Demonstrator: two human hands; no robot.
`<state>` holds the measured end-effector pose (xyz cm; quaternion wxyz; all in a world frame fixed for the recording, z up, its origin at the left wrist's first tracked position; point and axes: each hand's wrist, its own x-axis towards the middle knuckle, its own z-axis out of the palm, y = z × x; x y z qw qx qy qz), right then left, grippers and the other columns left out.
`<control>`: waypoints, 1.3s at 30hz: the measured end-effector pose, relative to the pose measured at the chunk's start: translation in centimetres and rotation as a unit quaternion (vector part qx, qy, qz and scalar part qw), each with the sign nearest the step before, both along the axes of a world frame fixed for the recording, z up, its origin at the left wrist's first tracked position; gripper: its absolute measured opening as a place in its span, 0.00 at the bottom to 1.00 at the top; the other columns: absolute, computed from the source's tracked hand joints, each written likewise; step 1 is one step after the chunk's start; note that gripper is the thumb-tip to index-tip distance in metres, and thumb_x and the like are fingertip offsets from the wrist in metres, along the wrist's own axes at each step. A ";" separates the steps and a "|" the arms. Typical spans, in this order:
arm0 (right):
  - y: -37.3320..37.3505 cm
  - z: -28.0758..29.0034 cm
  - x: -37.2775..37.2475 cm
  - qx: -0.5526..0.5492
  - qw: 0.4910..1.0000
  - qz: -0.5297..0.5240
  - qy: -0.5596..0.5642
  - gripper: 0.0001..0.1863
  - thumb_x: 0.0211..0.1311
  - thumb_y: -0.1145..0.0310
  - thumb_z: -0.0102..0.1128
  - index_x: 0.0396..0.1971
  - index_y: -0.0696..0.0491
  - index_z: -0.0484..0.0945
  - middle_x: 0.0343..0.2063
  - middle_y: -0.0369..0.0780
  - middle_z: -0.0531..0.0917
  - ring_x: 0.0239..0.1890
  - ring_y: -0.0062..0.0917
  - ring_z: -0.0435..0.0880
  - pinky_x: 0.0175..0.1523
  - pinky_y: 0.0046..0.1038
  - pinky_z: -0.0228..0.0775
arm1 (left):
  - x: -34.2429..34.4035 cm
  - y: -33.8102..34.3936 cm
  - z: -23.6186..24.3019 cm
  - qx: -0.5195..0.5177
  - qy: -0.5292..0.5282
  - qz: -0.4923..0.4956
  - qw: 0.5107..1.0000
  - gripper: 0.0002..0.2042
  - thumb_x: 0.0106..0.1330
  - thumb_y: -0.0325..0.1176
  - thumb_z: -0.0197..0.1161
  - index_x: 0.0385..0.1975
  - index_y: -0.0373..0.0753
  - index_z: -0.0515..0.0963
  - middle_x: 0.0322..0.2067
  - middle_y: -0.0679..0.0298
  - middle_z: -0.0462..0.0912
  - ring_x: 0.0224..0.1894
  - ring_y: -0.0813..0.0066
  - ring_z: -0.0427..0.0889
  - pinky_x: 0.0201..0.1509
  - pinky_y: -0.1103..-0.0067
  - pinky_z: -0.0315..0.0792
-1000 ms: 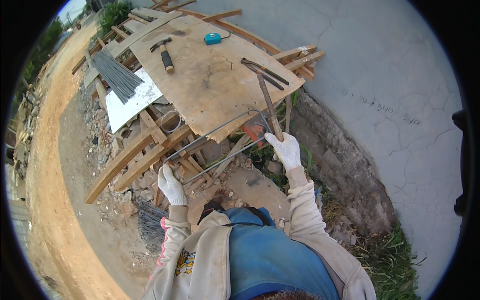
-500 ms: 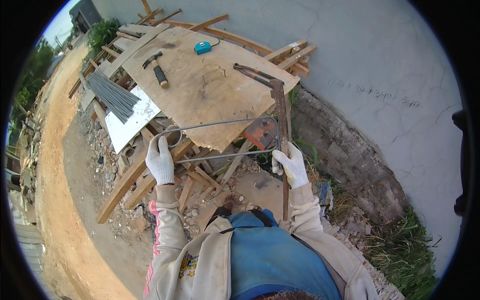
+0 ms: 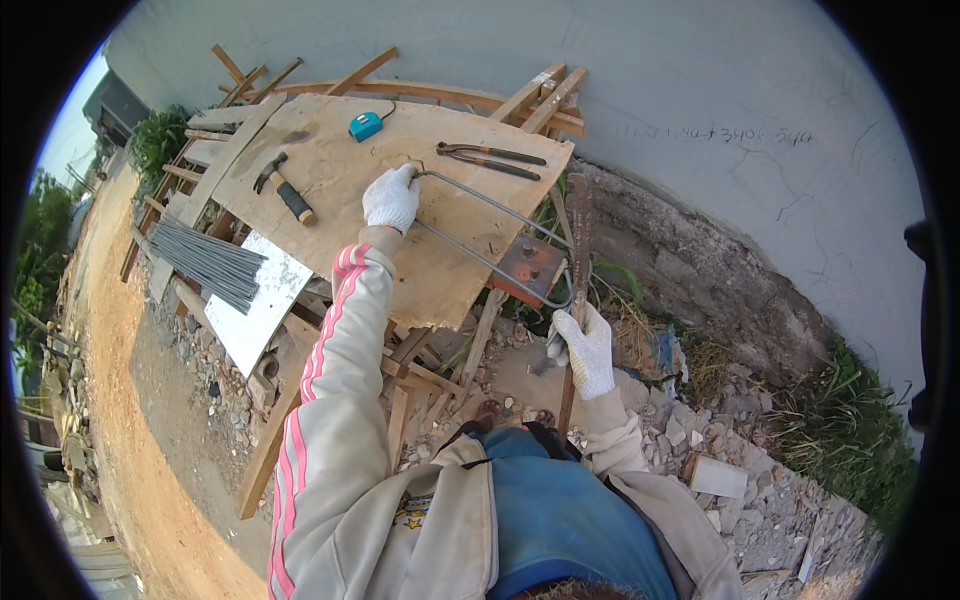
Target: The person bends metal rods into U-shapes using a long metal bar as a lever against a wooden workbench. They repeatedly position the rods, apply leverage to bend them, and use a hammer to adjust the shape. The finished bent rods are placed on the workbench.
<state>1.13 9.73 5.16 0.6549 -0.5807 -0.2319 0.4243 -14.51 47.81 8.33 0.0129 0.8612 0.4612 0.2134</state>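
My left hand [image 3: 392,200], in a white knit glove, is closed on one end of a bent steel rod [image 3: 485,200] above the plywood board [image 3: 340,200]. The rod makes a long narrow loop, its far bend lying beside an orange-brown metal block [image 3: 530,268] fixed at the board's near right corner. My gloved right hand [image 3: 585,345] is closed round a long rusty bar [image 3: 581,225] that stands next to that bend. On the board lie pincers [image 3: 490,160] with dark orange handles, a claw hammer [image 3: 287,192] and a teal tape measure [image 3: 366,125].
A bundle of thin steel rods [image 3: 210,262] rests left of the board, partly over a white panel [image 3: 262,305]. Timber beams [image 3: 275,440] jut out below. A grey wall [image 3: 700,90] runs along the right. Rubble [image 3: 690,440] covers the ground near my feet.
My left hand has moved away and to the right over the board, swinging the rod's end with it. The rusty bar has turned slightly, and the pincers now show fully.
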 end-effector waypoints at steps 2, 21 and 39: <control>0.6 -0.1 -1.3 -0.047 0.999 -0.006 -0.016 0.12 0.74 0.61 0.68 0.38 0.54 0.78 0.22 0.34 0.83 0.18 0.14 0.80 0.20 0.17 0.65 | 0.4 1.1 -0.8 0.024 0.033 -0.010 0.999 0.11 0.74 0.43 0.60 0.47 0.48 0.85 0.41 0.55 0.88 0.46 0.49 0.88 0.49 0.57 0.80; 2.7 -1.3 -6.9 -0.094 0.994 -0.053 0.005 0.11 0.74 0.62 0.68 0.38 0.53 0.78 0.21 0.32 0.81 0.18 0.12 0.80 0.21 0.18 0.68 | -3.1 2.7 -2.2 0.144 0.135 -0.062 0.978 0.10 0.67 0.37 0.65 0.46 0.49 0.85 0.40 0.60 0.86 0.46 0.57 0.86 0.47 0.60 0.77; 3.6 -0.4 -6.1 -0.105 0.994 -0.002 0.038 0.12 0.75 0.62 0.65 0.37 0.53 0.74 0.21 0.33 0.77 0.16 0.15 0.75 0.20 0.21 0.62 | -2.1 -17.3 -0.1 -0.066 -0.049 -0.426 0.901 0.15 0.67 0.39 0.68 0.49 0.39 0.83 0.42 0.56 0.86 0.47 0.51 0.84 0.56 0.59 0.75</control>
